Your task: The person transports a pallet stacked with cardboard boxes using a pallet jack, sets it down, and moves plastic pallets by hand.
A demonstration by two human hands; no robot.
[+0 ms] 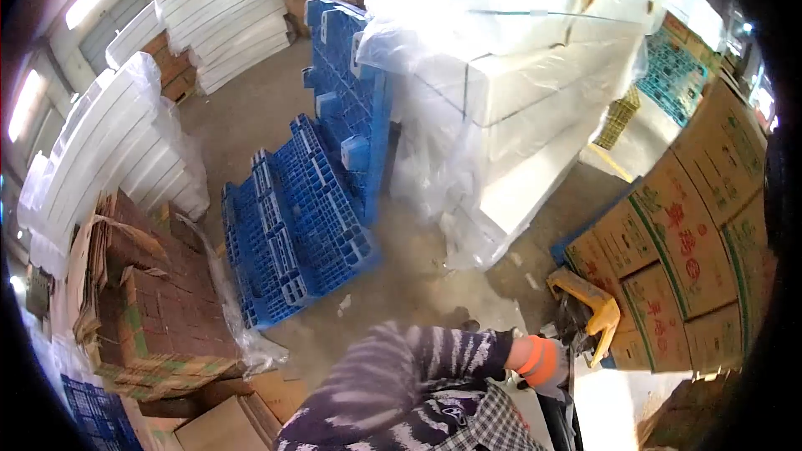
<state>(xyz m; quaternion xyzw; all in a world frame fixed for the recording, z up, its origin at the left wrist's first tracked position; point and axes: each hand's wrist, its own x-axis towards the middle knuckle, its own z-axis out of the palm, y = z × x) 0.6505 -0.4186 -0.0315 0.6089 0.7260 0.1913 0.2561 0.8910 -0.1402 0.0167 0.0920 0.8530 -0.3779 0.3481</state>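
- The person's left hand [546,367], in a grey glove with an orange band, is at the lower right of the frame, at the end of a purple-and-white patterned sleeve [455,352].
- I can't tell whether its fingers are closed on anything; they're lost against dark parts just beside the glove.
- The right hand is out of my sight, so I can't tell how it is.
- Nearest the glove is a yellow bracket [603,315], just above and to its right, in front of printed brown cartons [668,242] stacked at the right of the frame.
- A checked cloth [497,428] covers part of the person at the bottom centre.
- Left of centre there's a low blue pallet [292,225], with another blue pallet [351,92] standing upright behind it.
- Large white blocks [535,100], wrapped in clear plastic and strapped, fill the upper centre.
- Bundled brown cardboard [171,317] sits at the lower left; more white stacks [221,21] rise at the upper left.
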